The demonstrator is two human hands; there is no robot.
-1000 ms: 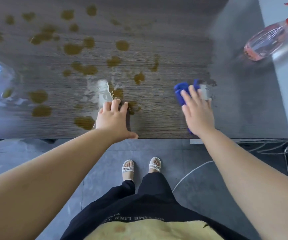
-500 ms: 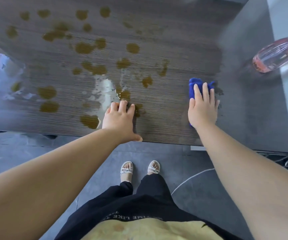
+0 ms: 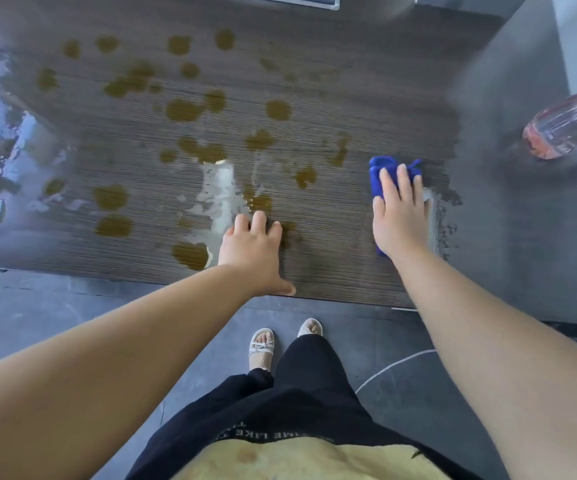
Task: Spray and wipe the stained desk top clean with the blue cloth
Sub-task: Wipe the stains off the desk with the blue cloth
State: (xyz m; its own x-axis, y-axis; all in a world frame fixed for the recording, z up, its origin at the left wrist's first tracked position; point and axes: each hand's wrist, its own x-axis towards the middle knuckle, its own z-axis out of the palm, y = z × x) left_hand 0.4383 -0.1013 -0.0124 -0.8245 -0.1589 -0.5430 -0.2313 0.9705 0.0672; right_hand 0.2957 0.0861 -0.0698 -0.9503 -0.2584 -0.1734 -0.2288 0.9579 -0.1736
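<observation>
In the head view, the right hand (image 3: 399, 216) lies flat with straight fingers on the cloth (image 3: 378, 176), pressing it to the desk (image 3: 349, 271); blue shows past its fingertips and at its wrist. Over the last second this hand has turned from slanting leftward to pointing straight away from the body, but the cloth has barely shifted against the nearest stain, just left of the fingers. A pale wet smear (image 3: 431, 209) lies along the hand's right side. The left hand (image 3: 250, 251) has not moved: it rests open on the desk, thumb spread at the near edge, fingertips touching a stain and a puddle (image 3: 221, 188) of spray. The brown stains (image 3: 183, 110) beyond and left of both hands look as whole as before. The bottle (image 3: 564, 124) lies far right of the right hand. By my judgement the wiping has only begun at the right margin, and the strokes must travel left to count.
</observation>
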